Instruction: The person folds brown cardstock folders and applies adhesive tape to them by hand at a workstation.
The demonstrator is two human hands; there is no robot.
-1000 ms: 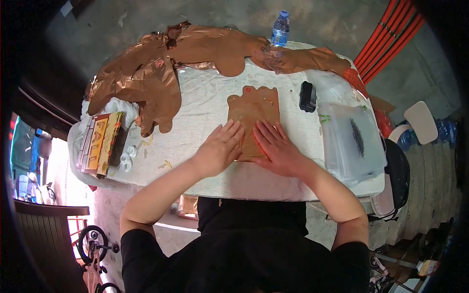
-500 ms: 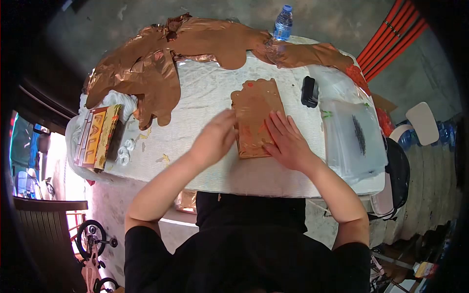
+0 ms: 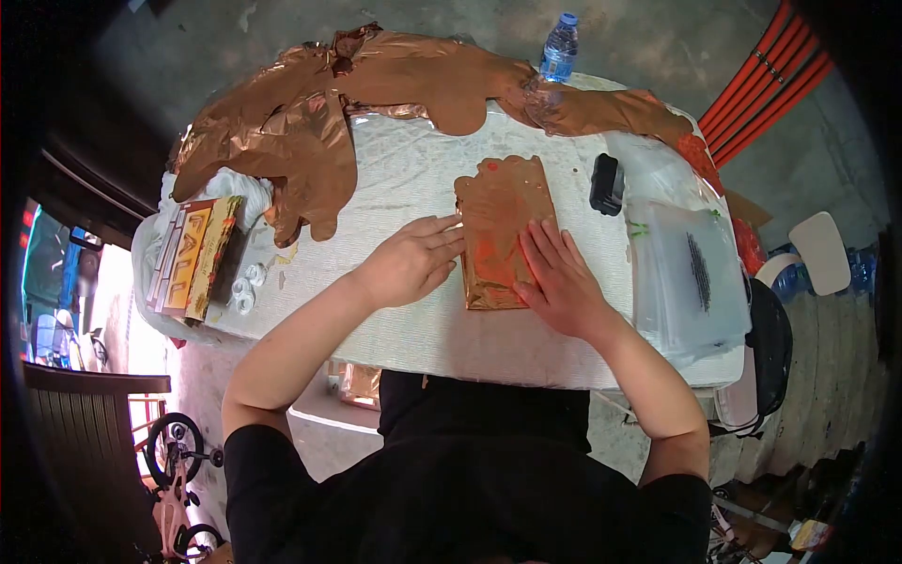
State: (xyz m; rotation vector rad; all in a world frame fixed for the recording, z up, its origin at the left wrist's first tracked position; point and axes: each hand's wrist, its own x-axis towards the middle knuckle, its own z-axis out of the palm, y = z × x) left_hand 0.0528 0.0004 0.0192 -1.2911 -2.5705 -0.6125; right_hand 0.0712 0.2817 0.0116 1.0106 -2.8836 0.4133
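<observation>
A folded copper-coloured foil balloon [image 3: 500, 226] lies flat in the middle of the white-covered table [image 3: 404, 338], its scalloped end pointing away from me. Reddish glare shows on its shiny surface. My right hand [image 3: 562, 287] rests on its right edge, palm down with fingers stretched out. On the other side, my left hand [image 3: 412, 265] lies low over the table with straight fingers, its fingertips right at the balloon's left edge.
Flat copper foil balloons [image 3: 404, 75] stretch along the far edge near a water bottle [image 3: 560, 47]. To the right are a black case [image 3: 606, 183] and clear plastic bags [image 3: 676, 301]. At left stand printed packs [image 3: 193, 258] beside white string coils [image 3: 246, 289].
My left hand has come down and flattened beside the balloon's left edge. My right hand stays on the right edge. The whole view has shifted slightly.
</observation>
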